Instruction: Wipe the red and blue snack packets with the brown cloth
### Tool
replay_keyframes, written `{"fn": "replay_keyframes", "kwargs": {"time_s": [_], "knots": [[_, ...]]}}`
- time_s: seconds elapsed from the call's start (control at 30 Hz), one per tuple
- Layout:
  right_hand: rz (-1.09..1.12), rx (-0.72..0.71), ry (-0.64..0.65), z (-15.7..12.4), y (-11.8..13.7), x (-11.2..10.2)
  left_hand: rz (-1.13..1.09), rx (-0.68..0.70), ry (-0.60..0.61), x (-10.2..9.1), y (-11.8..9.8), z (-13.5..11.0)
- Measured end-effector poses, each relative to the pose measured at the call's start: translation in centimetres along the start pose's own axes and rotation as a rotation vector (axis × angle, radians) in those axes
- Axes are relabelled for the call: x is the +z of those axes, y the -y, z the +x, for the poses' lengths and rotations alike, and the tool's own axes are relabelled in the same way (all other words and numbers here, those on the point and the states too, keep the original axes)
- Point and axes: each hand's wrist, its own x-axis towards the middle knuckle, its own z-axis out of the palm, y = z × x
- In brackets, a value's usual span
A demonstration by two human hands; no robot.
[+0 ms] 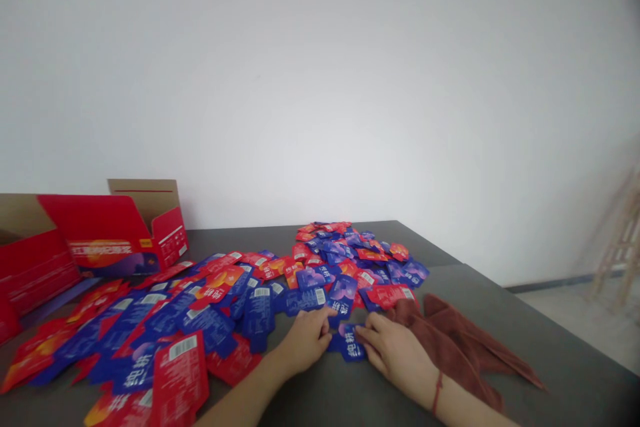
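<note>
My right hand (395, 353) grips the right end of a small blue sachet (347, 343) lying on the dark grey table (320, 400). My left hand (305, 340) rests just left of that sachet, its fingertips against the lower edge of another blue sachet (305, 300). Whether those fingers hold anything, I cannot tell. A large, overlapping spread of blue and red sachets (250, 307) with white print and barcodes lies beyond and to the left of both hands. A red thread circles my right wrist.
A crumpled brown towel (450, 347) lies against my right hand. An open red cardboard box (115, 233) and more red cardboard (30, 260) stand at the far left of the table. A wooden stand (620, 247) is on the floor at the right, by a white wall.
</note>
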Motion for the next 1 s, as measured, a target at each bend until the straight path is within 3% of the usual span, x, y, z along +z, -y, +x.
{"fn": "replay_keyframes", "kwargs": {"time_s": [0.1, 0.2, 0.37, 0.5, 0.63, 0.7, 0.8, 0.9, 1.0], "knots": [[-0.018, 0.099, -0.002, -0.8, -2.1, -0.6, 0.002, -0.009, 0.001, 0.0, 0.0, 0.2], [-0.087, 0.134, 0.041, 0.1, -1.9, -0.7, 0.003, -0.013, -0.006, 0.0, 0.0, 0.2], [-0.115, 0.018, 0.054, 2.5, 1.9, 0.1, -0.002, 0.003, -0.017, 0.3, 0.3, 0.1], [-0.051, -0.133, 0.040, 1.3, 3.0, 0.3, -0.014, 0.019, -0.023, 0.3, 0.5, 0.1], [0.077, -0.112, 0.036, -1.0, 0.5, -0.6, -0.015, 0.001, 0.012, -0.1, 0.3, 0.1], [0.106, -0.027, 0.016, -1.4, -1.3, -0.8, -0.009, -0.013, 0.004, -0.1, 0.1, -0.1], [0.138, 0.130, -0.023, -0.7, -3.3, -0.7, 0.021, -0.003, -0.099, 0.2, -0.5, -0.6], [0.200, 0.208, -0.041, 0.1, -4.2, -0.4, 0.052, 0.065, -0.209, 0.7, -1.9, -0.8], [0.292, 0.195, -0.061, 0.2, -4.5, -0.3, 0.125, 0.148, -0.166, 1.4, -4.1, -0.1]]}}
